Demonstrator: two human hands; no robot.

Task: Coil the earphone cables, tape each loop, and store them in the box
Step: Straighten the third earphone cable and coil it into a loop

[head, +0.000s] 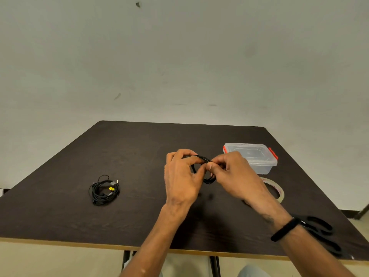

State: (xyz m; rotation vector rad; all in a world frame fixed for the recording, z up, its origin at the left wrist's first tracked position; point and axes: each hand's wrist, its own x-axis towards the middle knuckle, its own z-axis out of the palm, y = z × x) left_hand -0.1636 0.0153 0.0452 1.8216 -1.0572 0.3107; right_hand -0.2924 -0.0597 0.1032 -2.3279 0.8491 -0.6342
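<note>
Dark wood-grain table [139, 156] fills my view, set against a plain pale wall [179, 56]. Far to my left lies a loose bundle of black earphone cable [103, 191] with a small yellow tag, well apart from everything else. Near the middle I see the left hand [182, 176] raised above the table, its thumb and fingers curled round one side of a black cable coil [206, 170]. The right hand [233, 172] pinches the other side of that coil at its top; a black wristband [285, 228] circles its wrist. Behind the right hand stands the clear plastic box [253, 158], lid on, red clips at its ends. Just nearer me, a tape roll [276, 188] lies flat, partly hidden by the forearm. Black scissors [323, 232] rest near the right edge.
</note>
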